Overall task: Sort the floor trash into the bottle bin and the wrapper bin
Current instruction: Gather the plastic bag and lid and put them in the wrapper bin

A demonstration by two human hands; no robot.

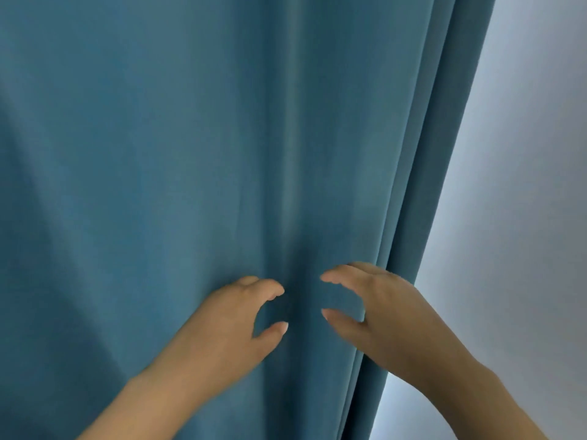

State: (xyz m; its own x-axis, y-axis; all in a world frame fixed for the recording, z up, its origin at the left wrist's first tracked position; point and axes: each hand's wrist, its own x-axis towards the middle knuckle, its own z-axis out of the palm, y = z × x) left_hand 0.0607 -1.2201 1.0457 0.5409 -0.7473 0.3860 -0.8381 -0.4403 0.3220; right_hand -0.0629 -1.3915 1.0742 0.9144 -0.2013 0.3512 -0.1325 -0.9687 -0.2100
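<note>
I see my left hand (232, 315) at seven o'clock and my right hand (378, 300) at five, both loosely cupped and holding nothing, facing each other across a fold of the teal curtain (190, 138); no trash or bin shows, so I cannot say which is nearer.
</note>
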